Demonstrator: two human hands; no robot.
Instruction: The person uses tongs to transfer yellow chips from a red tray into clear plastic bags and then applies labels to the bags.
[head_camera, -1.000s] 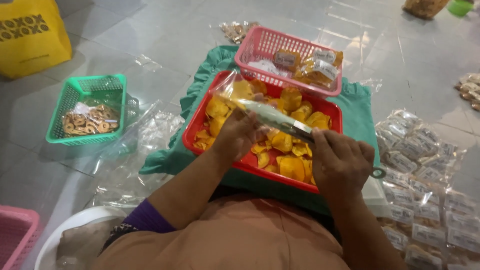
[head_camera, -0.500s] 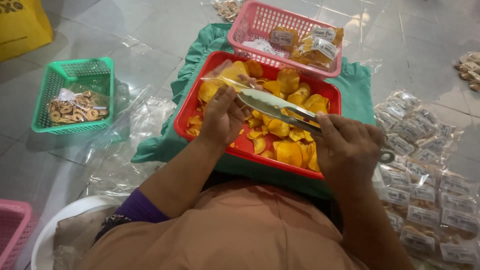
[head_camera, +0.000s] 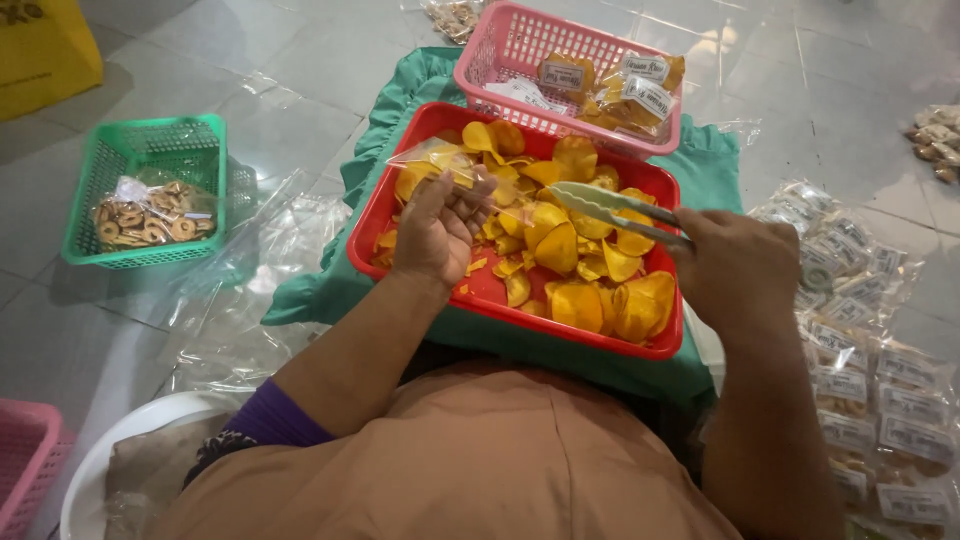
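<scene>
A red tray of yellow-orange chips rests on a green cloth in front of me. My left hand hovers over the tray's left part and holds a clear plastic bag with a few chips inside. My right hand at the tray's right edge grips pale green tongs, whose tips point left over the chips toward the bag.
A pink basket with labelled chip packets stands behind the tray. A green basket with ring snacks sits at left. Several sealed packets lie on the floor at right. Empty clear bags, a white bowl rim and another pink basket are nearby.
The tongs have drawn back to the right, away from the bag. My left hand has lifted the bag slightly toward the tray's far left corner.
</scene>
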